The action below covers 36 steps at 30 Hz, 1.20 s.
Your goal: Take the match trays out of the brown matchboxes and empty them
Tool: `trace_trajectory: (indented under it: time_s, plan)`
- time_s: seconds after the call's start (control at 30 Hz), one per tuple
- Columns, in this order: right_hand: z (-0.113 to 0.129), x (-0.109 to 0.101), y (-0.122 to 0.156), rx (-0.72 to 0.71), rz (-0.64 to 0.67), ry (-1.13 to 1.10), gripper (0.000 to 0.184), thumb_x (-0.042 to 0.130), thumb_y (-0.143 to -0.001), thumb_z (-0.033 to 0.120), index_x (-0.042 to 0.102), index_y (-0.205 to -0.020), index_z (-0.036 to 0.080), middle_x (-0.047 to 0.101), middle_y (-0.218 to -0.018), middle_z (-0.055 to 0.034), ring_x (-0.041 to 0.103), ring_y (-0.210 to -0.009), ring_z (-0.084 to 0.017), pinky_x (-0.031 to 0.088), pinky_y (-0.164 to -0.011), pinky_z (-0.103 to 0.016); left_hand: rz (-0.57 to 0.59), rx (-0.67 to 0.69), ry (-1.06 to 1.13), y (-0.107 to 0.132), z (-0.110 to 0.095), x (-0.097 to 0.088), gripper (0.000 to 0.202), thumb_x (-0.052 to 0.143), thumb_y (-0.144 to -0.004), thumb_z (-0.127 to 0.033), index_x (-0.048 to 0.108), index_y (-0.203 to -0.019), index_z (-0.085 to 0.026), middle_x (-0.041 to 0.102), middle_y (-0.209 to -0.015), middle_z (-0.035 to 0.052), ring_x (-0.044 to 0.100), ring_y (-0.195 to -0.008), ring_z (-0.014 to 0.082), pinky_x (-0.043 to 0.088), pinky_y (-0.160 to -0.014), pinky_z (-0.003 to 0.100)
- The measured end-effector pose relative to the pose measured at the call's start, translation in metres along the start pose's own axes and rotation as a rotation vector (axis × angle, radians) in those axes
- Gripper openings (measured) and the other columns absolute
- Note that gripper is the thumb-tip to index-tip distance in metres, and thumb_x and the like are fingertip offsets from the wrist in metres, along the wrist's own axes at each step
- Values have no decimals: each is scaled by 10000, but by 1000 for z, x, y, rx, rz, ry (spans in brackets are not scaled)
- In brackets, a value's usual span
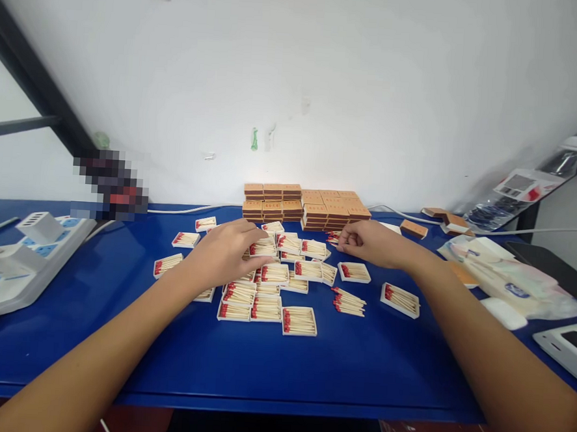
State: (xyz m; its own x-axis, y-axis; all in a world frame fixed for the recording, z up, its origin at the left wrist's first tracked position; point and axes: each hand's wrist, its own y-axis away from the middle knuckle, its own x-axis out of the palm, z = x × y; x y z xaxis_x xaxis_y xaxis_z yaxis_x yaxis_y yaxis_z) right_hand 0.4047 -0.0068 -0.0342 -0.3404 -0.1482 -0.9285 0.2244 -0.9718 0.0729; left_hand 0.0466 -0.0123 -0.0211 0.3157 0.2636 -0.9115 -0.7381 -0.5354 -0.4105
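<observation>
Fingers of the left hand (222,248) sat loosely curved, thumb apart, around a filled match tray (264,246) on the blue tabletop (269,371); couldn't tell if they gripped it. Those of the right hand (372,241) were bunched beside loose matches (333,234) near stacked matchboxes (335,209); any hold was hidden. Tbh trays looked light, stiff and spill-prone, probably best held level by the long sides.

Glossy and smooth across the desk (347,369); matt card in the matchbox stack (335,211); in front of it, bare wood in the matches (350,303), white card in the trays (299,334); right of it, clear shiny plastic in the bottle (529,184); left of it, smooth plastic in the power strip (55,262); behind it, matt finish on the wall (375,84).
</observation>
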Motion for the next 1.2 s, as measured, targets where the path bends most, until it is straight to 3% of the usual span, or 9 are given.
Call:
trace_trajectory:
  time_s: [0.17,0.3,0.5,0.63,0.77,0.97,1.2]
  plan:
    - [0,5,-5,-32,-94,29,113,637,-935,238,726,-874,206,746,-813,-64,629,-722,-202,422,-642,-328,10,-9,7,0,-1,0,415,679,-1025,-522,745,-1209,-156,780,-1091,146,727,-1016,294,589,-815,405]
    - [-3,2,-4,-28,-161,38,92,649,-920,227,722,-865,211,765,-856,-68,650,-755,-200,423,-663,-314,12,-17,3,0,0,0,414,680,-1026,-524,745,-1204,-157,784,-1099,141,730,-1016,293,588,-804,399]
    - [-22,-11,0,44,-118,102,86,713,-869,304,728,-875,219,741,-790,-43,625,-681,-186,408,-611,-311,9,-3,3,1,0,0,435,661,-1033,-544,737,-1223,-160,786,-1120,141,728,-1037,291,589,-823,399]
    - [-31,-13,0,80,-64,130,48,691,-843,208,738,-846,219,751,-793,-43,641,-680,-184,424,-612,-312,-3,-2,0,1,-1,0,403,661,-1036,-521,744,-1204,-165,786,-1111,140,731,-1018,288,588,-812,399]
    - [-23,-10,-1,77,-57,140,102,660,-851,155,735,-826,219,769,-816,-47,668,-713,-192,440,-635,-312,-1,3,9,0,-1,0,397,667,-1030,-521,741,-1201,-170,783,-1102,137,727,-1020,285,584,-822,398]
    - [-9,-7,1,65,-99,155,114,623,-926,212,727,-880,211,790,-890,-64,691,-783,-211,453,-670,-319,9,8,-3,-1,-1,0,401,678,-1025,-516,737,-1187,-154,781,-1068,141,724,-1006,294,584,-806,405]
    - [-27,-18,3,176,-147,318,163,651,-923,310,735,-826,210,801,-908,-112,702,-756,-249,434,-637,-345,1,7,-2,0,-1,0,405,666,-1030,-524,737,-1206,-167,777,-1073,137,721,-1007,285,584,-805,394]
